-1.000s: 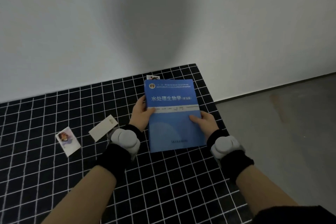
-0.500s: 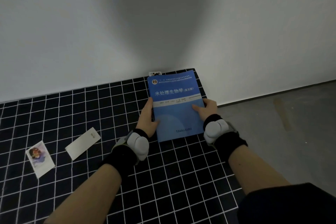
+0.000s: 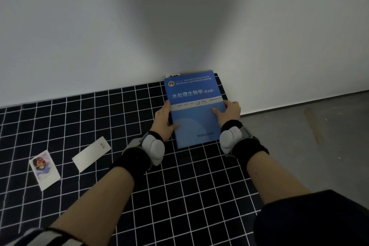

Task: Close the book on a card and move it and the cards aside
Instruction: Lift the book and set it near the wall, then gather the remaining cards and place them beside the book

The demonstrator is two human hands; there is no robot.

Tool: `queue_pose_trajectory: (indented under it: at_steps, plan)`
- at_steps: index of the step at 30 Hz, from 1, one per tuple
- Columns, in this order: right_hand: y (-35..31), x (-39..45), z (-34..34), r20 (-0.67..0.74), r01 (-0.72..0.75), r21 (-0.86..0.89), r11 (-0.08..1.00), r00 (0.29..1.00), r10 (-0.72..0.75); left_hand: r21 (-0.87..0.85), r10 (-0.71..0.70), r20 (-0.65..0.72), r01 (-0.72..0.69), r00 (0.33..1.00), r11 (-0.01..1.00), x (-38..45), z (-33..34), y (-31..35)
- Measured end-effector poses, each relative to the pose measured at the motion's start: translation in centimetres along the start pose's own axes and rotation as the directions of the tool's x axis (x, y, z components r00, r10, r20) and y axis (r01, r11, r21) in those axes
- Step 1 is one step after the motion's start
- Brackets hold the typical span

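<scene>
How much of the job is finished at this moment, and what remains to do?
Done: the blue book is closed, a card corner poking out at its far edge. In hand: the left hand and right hand hold its sides at the far corner of the checked cloth. Left: the picture card and white card lie untouched.

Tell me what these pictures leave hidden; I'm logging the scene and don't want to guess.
Head view only:
- Card at the book's far edge: only a corner shows; the book covers the rest.
- Any card inside the book: the closed cover hides it.
- Left hand and right hand: fingers under the book's sides are unseen.
- Plain card: its print is too small to read.
- Picture card: its image is blurred.
</scene>
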State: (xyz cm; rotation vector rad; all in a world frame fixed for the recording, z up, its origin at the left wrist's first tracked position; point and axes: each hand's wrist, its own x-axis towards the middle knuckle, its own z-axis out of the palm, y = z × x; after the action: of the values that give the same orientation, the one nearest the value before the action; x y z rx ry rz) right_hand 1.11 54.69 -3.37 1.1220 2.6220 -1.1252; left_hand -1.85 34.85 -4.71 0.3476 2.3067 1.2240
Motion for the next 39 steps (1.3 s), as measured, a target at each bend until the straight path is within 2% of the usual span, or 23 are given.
queue_pose_trajectory:
  at_steps: [5, 9, 12, 15, 18, 20, 25, 27, 30, 34, 36, 39]
  plan:
    - [-0.4, -0.4, -0.4, 0.04, -0.03, -0.08, 0.996, 0.999, 0.034, -0.068, -0.049, 0.044, 0.052, 0.998, 0.996, -1.8, -0.6, 1.1]
    - [-0.4, -1.0, -0.2, 0.044, -0.053, -0.108, 0.993, 0.997, 0.058, -0.182, -0.133, 0.164, 0.162, 0.978, 0.97, -3.5, -1.1, 1.0]
    - [-0.8, -1.9, 0.1, 0.024, -0.069, -0.118, 0.991, 0.997, 0.073, -0.237, -0.167, 0.205, 0.215, 0.964, 0.948, -4.8, -0.8, 1.3]
    - [-1.2, -3.1, 0.7, -0.032, -0.05, -0.171, 0.984, 0.998, 0.046, -0.237, -0.147, 0.229, 0.201, 0.962, 0.95, -5.9, -0.7, 1.5]
    - [-2.2, -5.0, 1.5, -0.091, 0.027, -0.202, 0.979, 0.995, -0.047, -0.2, -0.193, 0.165, 0.224, 0.967, 0.954, -7.1, -2.4, 1.0]
    - [-3.5, -6.5, 2.7, -0.072, 0.086, -0.187, 0.979, 0.992, -0.101, -0.142, -0.215, 0.072, 0.224, 0.974, 0.964, -8.1, -4.8, -0.6]
    - [-7.9, -10.7, 6.7, 0.098, 0.187, -0.057, 0.981, 0.979, -0.181, -0.094, -0.249, -0.158, 0.236, 0.956, 0.967, -11.6, -12.3, -5.5]
    - [-9.8, -12.9, 9.1, 0.197, 0.208, 0.025, 0.978, 0.958, -0.209, -0.099, -0.29, -0.229, 0.274, 0.929, 0.957, -13.5, -15.6, -7.8]
    - [-12.4, -16.1, 13.0, 0.336, 0.25, 0.046, 0.967, 0.908, -0.25, -0.06, -0.32, -0.305, 0.317, 0.897, 0.946, -16.1, -19.5, -12.0]
    - [-14.4, -19.4, 17.4, 0.522, 0.309, 0.042, 0.95, 0.804, -0.284, -0.046, -0.331, -0.31, 0.333, 0.891, 0.942, -19.0, -22.4, -16.2]
    - [-14.7, -20.5, 19.4, 0.516, 0.26, 0.042, 0.965, 0.821, -0.244, -0.006, -0.3, -0.269, 0.31, 0.915, 0.951, -19.8, -22.9, -17.8]
    - [-14.4, -21.7, 21.4, 0.376, 0.255, -0.042, 0.966, 0.9, -0.221, 0.223, -0.229, -0.176, 0.265, 0.957, 0.938, -20.5, -22.9, -19.3]
